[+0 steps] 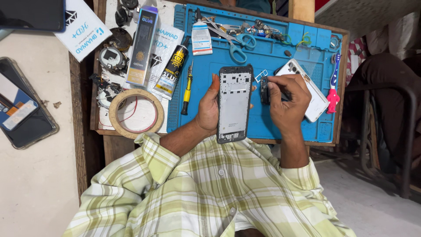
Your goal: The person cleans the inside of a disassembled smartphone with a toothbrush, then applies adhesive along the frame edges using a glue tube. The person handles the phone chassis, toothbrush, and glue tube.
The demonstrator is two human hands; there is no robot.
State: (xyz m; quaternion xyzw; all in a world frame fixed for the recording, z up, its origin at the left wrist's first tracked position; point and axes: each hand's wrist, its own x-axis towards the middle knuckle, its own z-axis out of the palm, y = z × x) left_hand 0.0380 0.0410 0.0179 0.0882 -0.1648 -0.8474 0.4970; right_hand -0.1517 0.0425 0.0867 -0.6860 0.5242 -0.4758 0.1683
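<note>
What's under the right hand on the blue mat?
Under the right hand, a white phone back cover lies on the blue mat. The fingers pinch a small dark part; the cover's middle is hidden.

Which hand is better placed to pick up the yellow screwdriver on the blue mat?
Probably the left. The left hand holds the phone frame right beside the yellow screwdriver, which lies to its left. The right hand is on the frame's far side, pinching a small dark part, so it would have to cross over.
</note>
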